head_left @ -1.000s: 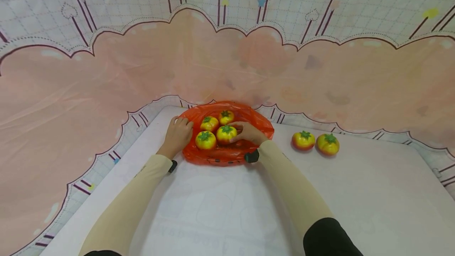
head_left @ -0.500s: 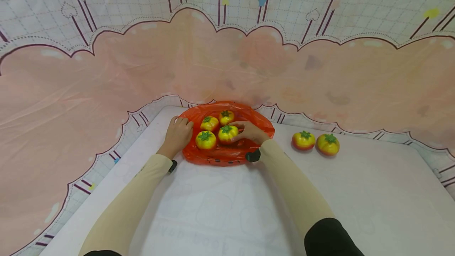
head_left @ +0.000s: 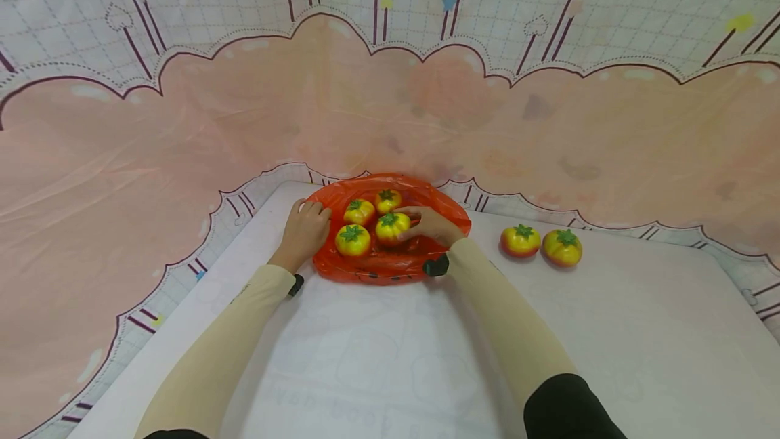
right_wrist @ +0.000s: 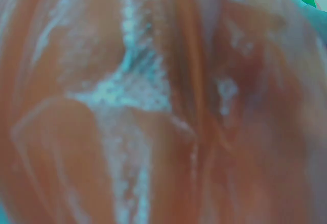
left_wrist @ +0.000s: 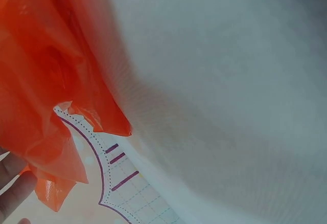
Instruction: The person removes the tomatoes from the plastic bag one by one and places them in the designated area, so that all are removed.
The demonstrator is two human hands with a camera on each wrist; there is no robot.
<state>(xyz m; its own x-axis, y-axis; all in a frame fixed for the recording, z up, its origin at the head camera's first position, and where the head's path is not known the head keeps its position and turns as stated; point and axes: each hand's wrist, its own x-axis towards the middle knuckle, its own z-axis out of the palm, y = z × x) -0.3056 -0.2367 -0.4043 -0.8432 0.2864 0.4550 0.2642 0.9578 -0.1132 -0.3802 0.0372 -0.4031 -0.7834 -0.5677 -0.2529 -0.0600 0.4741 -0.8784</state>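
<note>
A red-orange plastic bag (head_left: 365, 268) lies spread on the white table, with several yellow-and-red tomatoes with green leafy tops on it. My left hand (head_left: 305, 232) grips the bag's left edge; in the left wrist view, fingers (left_wrist: 18, 191) touch the thin plastic (left_wrist: 36, 81). My right hand (head_left: 429, 227) reaches over the bag from the right and holds the nearer right tomato (head_left: 393, 227) between thumb and fingers. Close beside it are another tomato (head_left: 353, 241) and, behind, two more. Blurred bag plastic (right_wrist: 138, 91) fills the right wrist view.
Two more tomatoes, one (head_left: 520, 241) and its neighbour (head_left: 562, 248), stand on the white table (head_left: 658, 310) right of the bag. A peach-coloured printed cloth (head_left: 390, 114) hangs behind the table and along its left side.
My right hand and the tomato it holds have shifted slightly to the right over the bag. The left hand keeps its place at the bag's edge.
</note>
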